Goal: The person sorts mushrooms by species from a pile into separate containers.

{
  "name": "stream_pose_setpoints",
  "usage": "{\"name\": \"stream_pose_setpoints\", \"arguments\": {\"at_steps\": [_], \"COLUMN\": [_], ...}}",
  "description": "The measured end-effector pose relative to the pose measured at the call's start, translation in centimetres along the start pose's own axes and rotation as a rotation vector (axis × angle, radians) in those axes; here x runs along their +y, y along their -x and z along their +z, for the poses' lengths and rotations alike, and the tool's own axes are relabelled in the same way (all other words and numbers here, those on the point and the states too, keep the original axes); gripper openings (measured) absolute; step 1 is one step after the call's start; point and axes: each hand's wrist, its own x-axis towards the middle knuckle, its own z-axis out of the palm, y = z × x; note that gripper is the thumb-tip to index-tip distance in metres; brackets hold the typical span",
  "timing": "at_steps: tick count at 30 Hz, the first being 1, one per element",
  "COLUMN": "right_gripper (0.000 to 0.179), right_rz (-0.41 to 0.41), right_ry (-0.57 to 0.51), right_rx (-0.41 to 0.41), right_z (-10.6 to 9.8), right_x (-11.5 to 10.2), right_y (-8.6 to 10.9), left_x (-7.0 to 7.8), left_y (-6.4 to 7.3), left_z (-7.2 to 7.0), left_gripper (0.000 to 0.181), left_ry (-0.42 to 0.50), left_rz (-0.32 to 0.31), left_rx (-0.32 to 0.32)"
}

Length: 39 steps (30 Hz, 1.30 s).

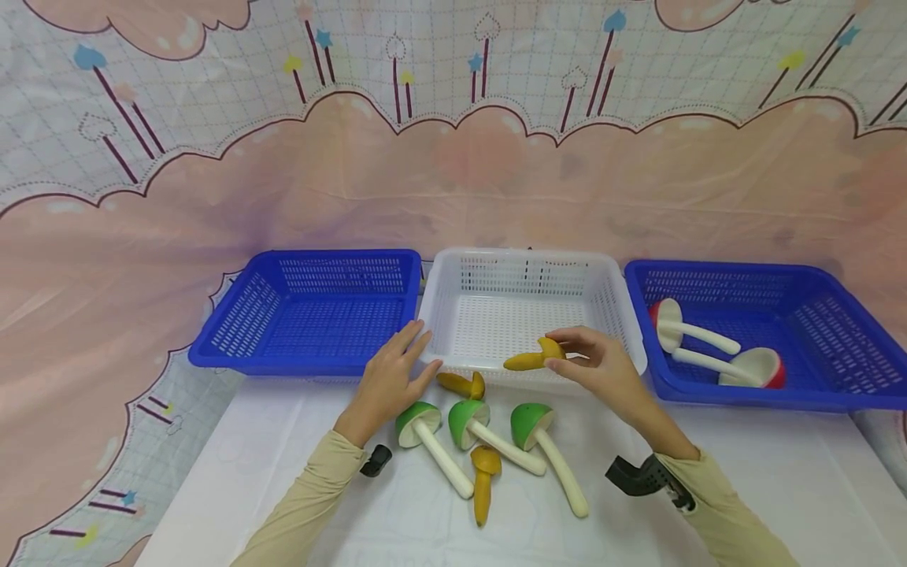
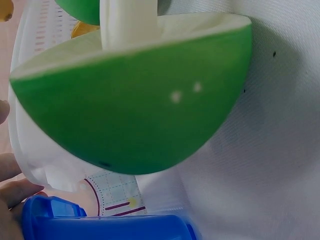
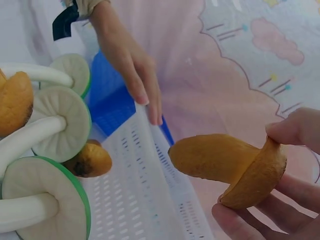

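Observation:
My right hand pinches a yellow-brown toy mushroom by its cap, over the front of the white basket. In the right wrist view, the thumb and fingertips grip the cap of this mushroom and its stem points left. At the basket's front left corner, my left hand rests with fingers extended on the rim. Three green-capped mushrooms with white stems lie on the table before the basket. Among them are two more yellow-brown mushrooms, one against the basket and one nearer me.
A blue basket stands left of the white one, with nothing inside. Another blue basket on the right holds two red-capped mushrooms. Behind them hangs a patterned cloth. The table has a white cover.

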Motion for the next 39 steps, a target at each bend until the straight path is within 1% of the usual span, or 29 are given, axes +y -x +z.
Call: {"name": "stream_pose_setpoints", "arguments": {"at_steps": [8, 16, 20, 27, 31, 36, 39], "right_gripper": [0.033, 0.036, 0.038, 0.042, 0.042, 0.04, 0.038], "right_rz": [0.007, 0.064, 0.095, 0.197, 0.252, 0.3, 0.315], "right_ry": [-0.032, -0.105, -0.113, -0.089, -0.053, -0.005, 0.046], "right_rx": [0.037, 0.056, 0.052, 0.053, 0.055, 0.055, 0.05], "right_z": [-0.5, -0.9, -1.1, -1.1, -1.0, -0.8, -0.7], "right_x": [0.3, 0.9, 1.5, 2.3, 2.6, 2.8, 2.9], "right_y": [-0.8, -1.5, -1.9, -2.7, -3.2, -3.8, -4.1], "left_x": [0.1, 0.0, -0.1, -0.1, 0.1, 0.1, 0.1], "left_y": [0.0, 0.0, 0.0, 0.1, 0.0, 0.0, 0.0], "left_z": [-0.1, 0.0, 0.1, 0.1, -0.1, -0.1, -0.1], "left_gripper": [0.051, 0.051, 0.051, 0.052, 0.051, 0.051, 0.051], "left_ry": [-0.005, -0.002, -0.002, -0.006, -0.008, -0.003, 0.0], "left_rz": [-0.008, 0.002, 0.01, 0.018, 0.009, 0.003, 0.005], "left_rx": [-0.008, -0.008, -0.003, 0.007, 0.004, -0.004, -0.001]}}
